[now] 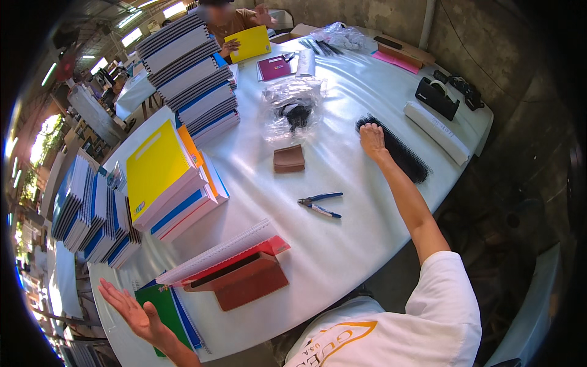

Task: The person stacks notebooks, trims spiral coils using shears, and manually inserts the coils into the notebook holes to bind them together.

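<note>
My right hand (372, 141) reaches to the far end of a pile of black spiral binding coils (405, 158), its fingers curled closed on the coils. How many it grips cannot be made out. My left hand (136, 313) is held up with fingers stretched out and nothing in it, beside a green notebook (156, 311) with a blue one under it. Right of that hand, a loose block of punched sheets with a red cover (276, 246) leans on a brown stand (252, 287). Blue-handled cutting pliers (323, 197) lie with jaws pointing left, mid-table.
Tall stacks of spiral-bound notebooks (195, 79) and yellow-covered books (159, 168) line the left side. A brown block (288, 159), a clear plastic bag (292, 110), a white roll (436, 131) and a black tape dispenser (437, 98) lie farther off. Across the table, a person holds a yellow notebook (251, 44).
</note>
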Demonstrator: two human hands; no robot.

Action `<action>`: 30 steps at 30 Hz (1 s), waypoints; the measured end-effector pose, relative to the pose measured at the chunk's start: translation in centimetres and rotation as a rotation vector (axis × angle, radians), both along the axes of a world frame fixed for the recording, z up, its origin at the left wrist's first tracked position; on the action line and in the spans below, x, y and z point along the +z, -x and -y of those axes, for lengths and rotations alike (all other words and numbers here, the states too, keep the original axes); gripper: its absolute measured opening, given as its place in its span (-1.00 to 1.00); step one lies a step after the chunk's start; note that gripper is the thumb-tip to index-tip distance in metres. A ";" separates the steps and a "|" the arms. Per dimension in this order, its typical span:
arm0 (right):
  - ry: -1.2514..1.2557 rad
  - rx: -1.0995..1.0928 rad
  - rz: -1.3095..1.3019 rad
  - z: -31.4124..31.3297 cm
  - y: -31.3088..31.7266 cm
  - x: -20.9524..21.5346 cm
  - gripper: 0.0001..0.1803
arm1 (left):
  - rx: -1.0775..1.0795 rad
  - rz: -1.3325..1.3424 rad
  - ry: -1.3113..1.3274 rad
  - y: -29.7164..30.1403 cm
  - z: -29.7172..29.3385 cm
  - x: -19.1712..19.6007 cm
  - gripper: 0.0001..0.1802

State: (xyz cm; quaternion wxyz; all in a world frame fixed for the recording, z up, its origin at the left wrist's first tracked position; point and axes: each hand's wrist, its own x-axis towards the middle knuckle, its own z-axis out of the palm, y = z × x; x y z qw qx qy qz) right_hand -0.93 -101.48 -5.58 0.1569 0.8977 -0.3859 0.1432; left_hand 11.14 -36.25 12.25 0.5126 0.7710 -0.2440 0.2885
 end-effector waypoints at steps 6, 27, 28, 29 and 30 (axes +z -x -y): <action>-0.265 0.063 0.233 -0.4 -0.1 2.6 -0.83 | -0.108 0.155 -0.499 4.8 7.7 2.7 0.15; -1.242 1.128 0.347 -26.6 1.2 17.7 -0.87 | -0.432 -0.052 -0.808 4.0 16.4 1.0 -0.50; -1.235 1.147 0.317 -26.5 1.2 17.9 -0.87 | -0.423 -0.065 -0.797 4.1 16.4 1.1 -0.49; -1.229 1.160 0.291 -26.4 1.2 18.0 -0.87 | -0.436 -0.073 -0.790 4.1 16.5 1.2 -0.48; -1.202 1.205 0.301 -26.2 0.9 17.9 -0.86 | -0.448 -0.081 -0.782 4.1 16.5 1.3 -0.48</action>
